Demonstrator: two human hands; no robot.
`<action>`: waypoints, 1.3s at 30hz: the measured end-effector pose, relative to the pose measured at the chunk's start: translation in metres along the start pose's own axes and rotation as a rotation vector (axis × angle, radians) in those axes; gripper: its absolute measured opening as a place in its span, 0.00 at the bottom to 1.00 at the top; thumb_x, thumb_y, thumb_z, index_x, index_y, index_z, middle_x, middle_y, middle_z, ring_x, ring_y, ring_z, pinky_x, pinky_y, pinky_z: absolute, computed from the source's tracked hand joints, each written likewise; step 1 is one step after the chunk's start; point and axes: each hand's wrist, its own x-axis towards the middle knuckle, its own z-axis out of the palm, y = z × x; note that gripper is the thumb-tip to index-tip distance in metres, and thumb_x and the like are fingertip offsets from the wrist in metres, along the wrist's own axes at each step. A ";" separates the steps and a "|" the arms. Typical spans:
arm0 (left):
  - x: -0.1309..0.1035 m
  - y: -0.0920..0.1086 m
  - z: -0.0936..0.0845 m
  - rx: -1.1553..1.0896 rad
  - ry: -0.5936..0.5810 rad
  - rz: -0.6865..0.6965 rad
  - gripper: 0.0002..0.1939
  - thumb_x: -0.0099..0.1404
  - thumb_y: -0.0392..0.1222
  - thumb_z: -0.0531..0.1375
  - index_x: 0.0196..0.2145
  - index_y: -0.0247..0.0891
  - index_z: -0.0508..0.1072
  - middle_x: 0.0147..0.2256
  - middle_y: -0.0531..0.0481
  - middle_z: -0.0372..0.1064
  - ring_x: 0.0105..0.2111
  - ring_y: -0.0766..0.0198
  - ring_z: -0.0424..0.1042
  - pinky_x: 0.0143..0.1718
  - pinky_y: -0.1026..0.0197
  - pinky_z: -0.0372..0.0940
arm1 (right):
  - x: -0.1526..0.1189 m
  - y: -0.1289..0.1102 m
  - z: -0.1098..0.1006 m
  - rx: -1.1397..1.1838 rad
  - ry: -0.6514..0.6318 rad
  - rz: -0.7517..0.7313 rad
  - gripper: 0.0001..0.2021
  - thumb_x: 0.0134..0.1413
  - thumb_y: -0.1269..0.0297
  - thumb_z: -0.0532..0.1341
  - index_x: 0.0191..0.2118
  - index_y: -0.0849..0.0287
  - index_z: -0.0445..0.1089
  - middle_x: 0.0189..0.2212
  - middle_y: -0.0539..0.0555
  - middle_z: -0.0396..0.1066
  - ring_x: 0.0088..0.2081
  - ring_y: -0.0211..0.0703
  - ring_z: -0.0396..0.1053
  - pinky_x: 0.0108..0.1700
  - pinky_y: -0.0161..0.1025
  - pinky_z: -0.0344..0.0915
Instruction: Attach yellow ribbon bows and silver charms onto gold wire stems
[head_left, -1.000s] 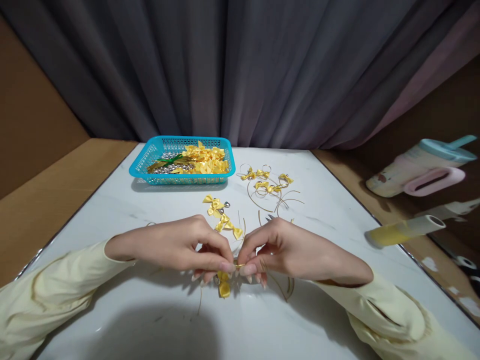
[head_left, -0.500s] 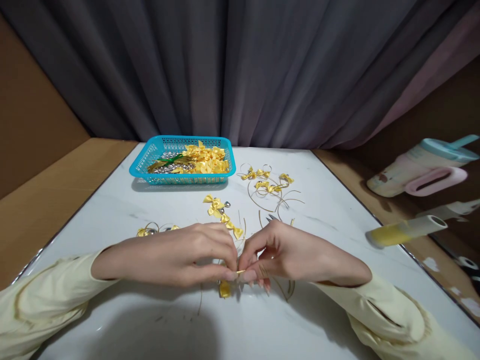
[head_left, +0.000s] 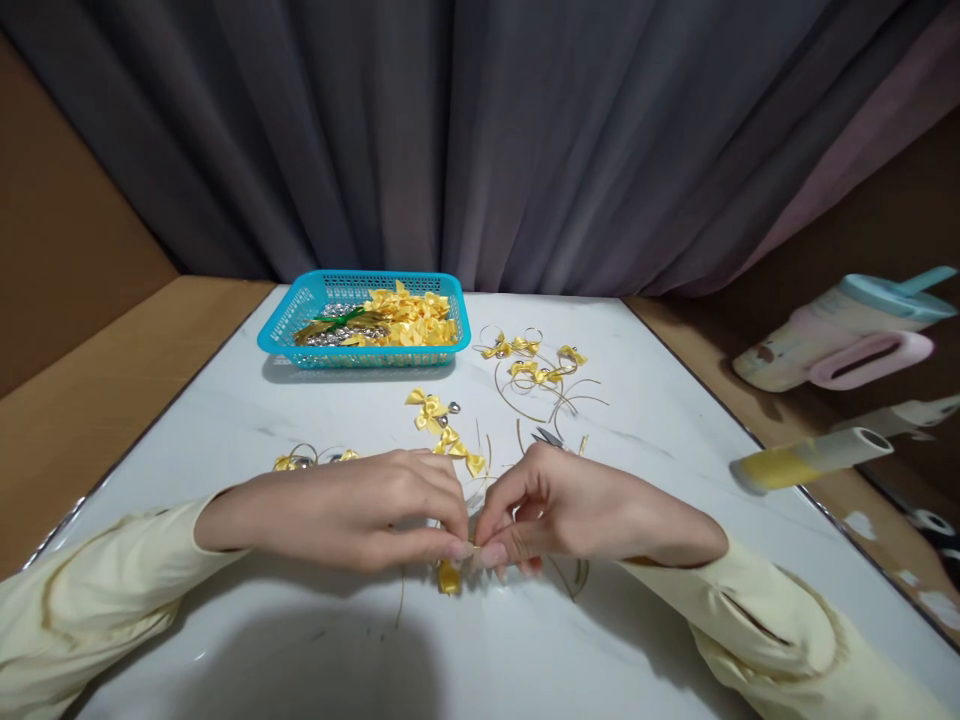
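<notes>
My left hand (head_left: 375, 510) and my right hand (head_left: 559, 510) meet at the front middle, fingertips almost touching, both closed in a pinch. Between them shows a short bit of thin gold wire (head_left: 475, 548); most of it is hidden by the fingers. A yellow ribbon bow (head_left: 448, 577) is just below my left fingertips; whether it is joined to the wire I cannot tell. Beyond the hands lie more yellow bows (head_left: 429, 410) with small silver bells (head_left: 453, 407). The tips of scissors (head_left: 549, 437) poke out behind my right hand.
A blue basket (head_left: 364, 360) at the back holds yellow bows, silver bells and a green-tied gold bundle. Finished-looking wire rings with bows (head_left: 536, 374) and loose wire pieces (head_left: 517, 400) lie back right. A tumbler (head_left: 795, 340) and a tape roll (head_left: 810, 462) stand at the right.
Both hands stay pinched together at the same spot. My right hand has shifted slightly left, and more of the scissors shows behind it. Less of the gold wire is visible between the fingertips.
</notes>
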 end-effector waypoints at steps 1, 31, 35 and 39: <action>0.000 0.000 0.000 0.003 0.003 0.004 0.10 0.68 0.37 0.52 0.37 0.36 0.73 0.34 0.48 0.71 0.38 0.64 0.66 0.42 0.65 0.58 | 0.000 0.000 0.000 -0.036 0.008 -0.011 0.15 0.46 0.58 0.64 0.34 0.66 0.76 0.22 0.51 0.70 0.22 0.30 0.62 0.24 0.28 0.60; 0.006 -0.019 0.001 -0.121 0.165 -0.378 0.15 0.66 0.48 0.49 0.38 0.36 0.71 0.36 0.50 0.69 0.35 0.64 0.65 0.34 0.65 0.58 | -0.010 -0.012 -0.002 -0.322 0.351 -0.131 0.07 0.50 0.69 0.59 0.31 0.62 0.75 0.30 0.53 0.75 0.31 0.38 0.70 0.35 0.34 0.64; 0.005 -0.019 0.019 -0.011 0.016 -0.383 0.16 0.63 0.54 0.52 0.32 0.37 0.67 0.31 0.51 0.66 0.28 0.65 0.64 0.26 0.66 0.55 | -0.020 -0.017 -0.004 -0.385 0.361 -0.171 0.07 0.51 0.71 0.58 0.30 0.61 0.74 0.30 0.52 0.74 0.33 0.38 0.69 0.36 0.34 0.63; 0.007 -0.014 0.037 0.083 -0.021 -0.402 0.17 0.63 0.54 0.51 0.28 0.38 0.65 0.27 0.51 0.64 0.25 0.64 0.63 0.23 0.65 0.51 | -0.024 -0.017 -0.006 -0.404 0.328 -0.195 0.07 0.52 0.72 0.57 0.30 0.60 0.74 0.32 0.51 0.75 0.34 0.38 0.70 0.39 0.35 0.63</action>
